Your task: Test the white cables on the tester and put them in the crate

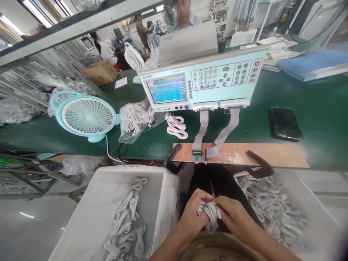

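Low in the frame, over my lap, both hands close on a coiled white cable bundle [210,214]. My left hand [194,214] wraps its left side and my right hand [233,215] pinches its right side. A small dark tip pokes up from the coil between the thumbs. Ahead of my hands, a wooden board [272,154] carries a green connector [196,156] joined by two grey ribbon cables to the pale tester [202,81] with a lit screen.
A white bin [92,217] at my left holds several cable coils; another bin [312,217] at my right is heaped with them. On the green bench [312,101] stand a teal fan [87,116], a bag of cables [134,121], loose coils [176,127] and a black phone [285,124]. People work behind.
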